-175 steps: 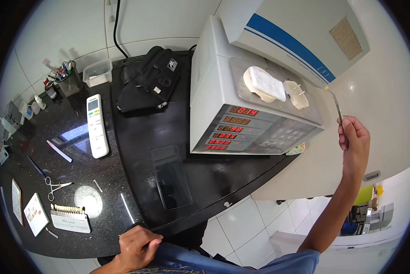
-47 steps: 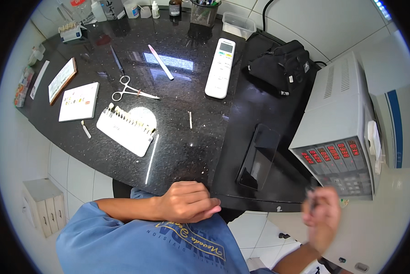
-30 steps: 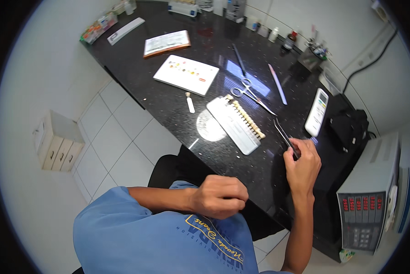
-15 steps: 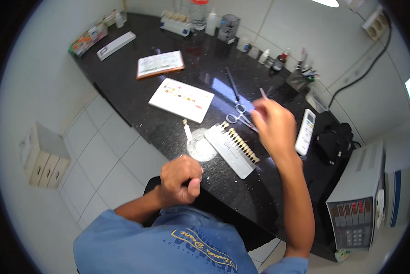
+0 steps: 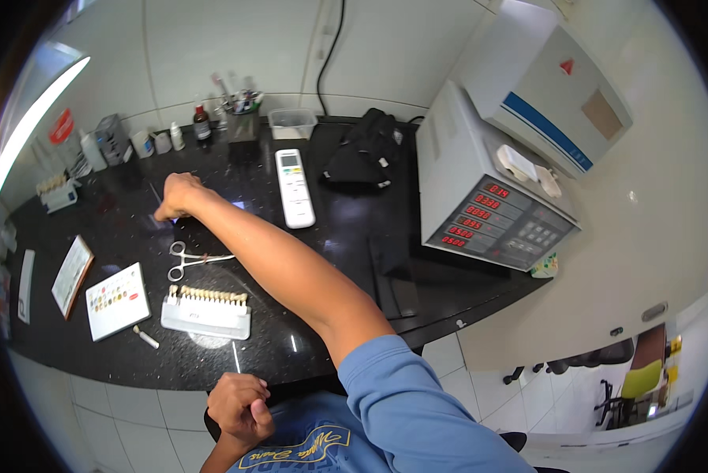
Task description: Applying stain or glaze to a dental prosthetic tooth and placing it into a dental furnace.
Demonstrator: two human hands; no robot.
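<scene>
My right hand (image 5: 180,195) is stretched across the black counter, fingers pinched together and pointing down near its surface. What they hold, if anything, is too small to make out. Nearer to me lie metal forceps with ring handles (image 5: 178,274), partly under my right forearm. A grey tooth shade guide (image 5: 205,322) with a row of tooth-coloured tabs rests in front of them. One loose shade tab (image 5: 145,337) lies to its left, beside a white card with small coloured pictures (image 5: 120,311). My left hand (image 5: 240,405) is held loosely closed before my body, off the counter's front edge, with nothing visible in it.
A white remote control (image 5: 295,189) and a black bag (image 5: 365,150) lie right of my arm. Farther right stands a grey machine with red displays (image 5: 488,209). Small bottles, including a brown one (image 5: 201,126), and a tool holder (image 5: 242,126) line the wall.
The view has swung right, bringing the machine fully in. My right hand has reached farther from my body, beyond the forceps. My left hand stays closed near my body.
</scene>
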